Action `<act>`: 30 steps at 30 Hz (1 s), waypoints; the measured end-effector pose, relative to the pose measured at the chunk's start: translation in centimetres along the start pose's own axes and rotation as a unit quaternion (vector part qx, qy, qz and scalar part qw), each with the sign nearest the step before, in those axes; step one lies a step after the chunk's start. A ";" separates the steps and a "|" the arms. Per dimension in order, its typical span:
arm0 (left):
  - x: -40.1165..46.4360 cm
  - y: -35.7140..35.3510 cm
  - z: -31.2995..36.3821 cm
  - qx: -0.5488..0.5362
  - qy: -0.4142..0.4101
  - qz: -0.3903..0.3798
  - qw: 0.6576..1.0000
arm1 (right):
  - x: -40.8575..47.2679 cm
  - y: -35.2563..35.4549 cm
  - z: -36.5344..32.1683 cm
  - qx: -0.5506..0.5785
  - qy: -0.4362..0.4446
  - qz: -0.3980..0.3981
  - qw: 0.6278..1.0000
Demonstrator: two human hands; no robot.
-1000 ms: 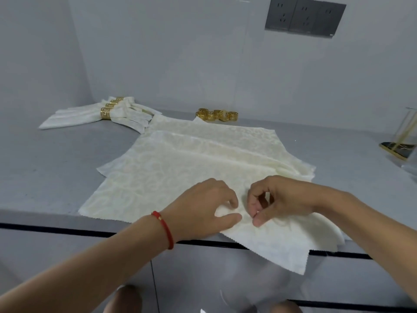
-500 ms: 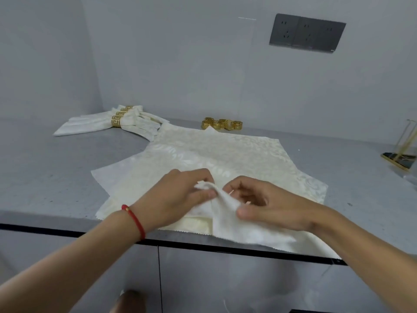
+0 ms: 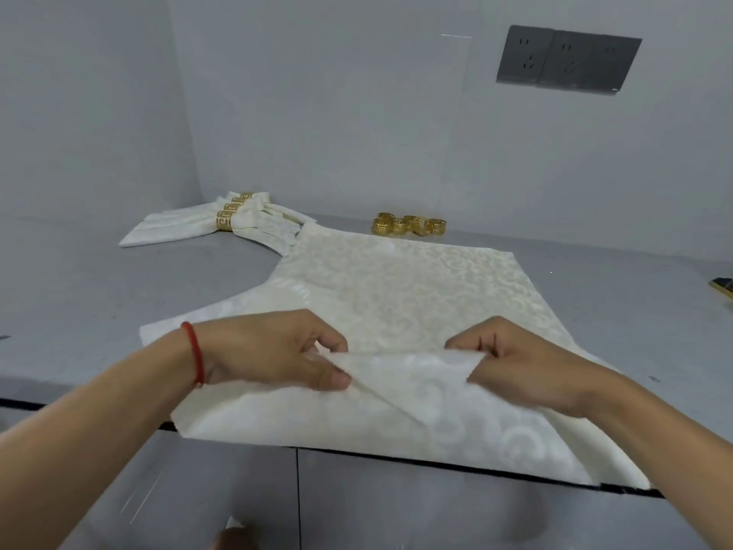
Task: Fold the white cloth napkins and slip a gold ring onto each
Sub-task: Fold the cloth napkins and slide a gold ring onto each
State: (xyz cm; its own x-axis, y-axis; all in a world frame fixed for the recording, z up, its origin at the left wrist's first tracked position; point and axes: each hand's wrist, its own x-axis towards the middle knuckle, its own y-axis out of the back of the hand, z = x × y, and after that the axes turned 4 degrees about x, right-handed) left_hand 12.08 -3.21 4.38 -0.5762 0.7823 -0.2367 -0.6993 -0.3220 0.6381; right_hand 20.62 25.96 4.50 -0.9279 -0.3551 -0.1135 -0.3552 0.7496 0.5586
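the top napkin (image 3: 396, 295) is cream-white cloth with a raised swirl weave, lying flat on the grey bench (image 3: 79, 295) over at least one more napkin of the same stuff. its near edge is turned up into a long, stiff fold with a sharp diagonal crease, and the front of the cloth hangs over the bench's black-trimmed lip. the left hand (image 3: 273, 351) pinches the left end of that fold between thumb and curled fingers; the right hand (image 3: 515, 359) pinches the right end the same way. a thin red cord (image 3: 195, 357) circles the left wrist.

far left at the back sits a fan of folded napkins (image 3: 190, 228), each cinched by a gold band with a square key pattern (how many are in the pile is hard to count). just behind the flat cloth, a cluster of loose gold rings (image 3: 408, 225) sits touching one another, pierced metal, small and blurred. a dark socket plate (image 3: 567, 59) sits on the wall. at the right edge a dark, gold-rimmed object (image 3: 724, 287) is cut off.
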 end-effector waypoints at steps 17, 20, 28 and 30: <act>23.0 9.6 -10.9 0.242 0.188 0.341 0.889 | 24.3 7.3 7.4 -0.401 -0.115 0.297 0.859; 23.8 9.2 -11.3 0.266 0.162 0.363 0.878 | 24.2 5.7 7.7 -0.366 -0.045 0.242 0.897; 24.3 8.8 -10.2 0.292 0.141 0.360 0.875 | 24.4 5.3 9.6 -0.397 -0.059 0.182 0.898; 24.6 8.2 -9.4 0.328 0.094 0.361 0.868 | 24.7 5.2 9.9 -0.411 -0.050 0.180 0.893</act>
State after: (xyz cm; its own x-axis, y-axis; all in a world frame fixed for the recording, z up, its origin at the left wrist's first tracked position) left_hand -11.83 8.34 -3.10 -0.8661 0.3825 0.3219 0.2281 -0.2706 0.9353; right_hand -5.26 26.66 -3.54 -0.9853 -0.0921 0.1442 0.1319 0.1281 0.9830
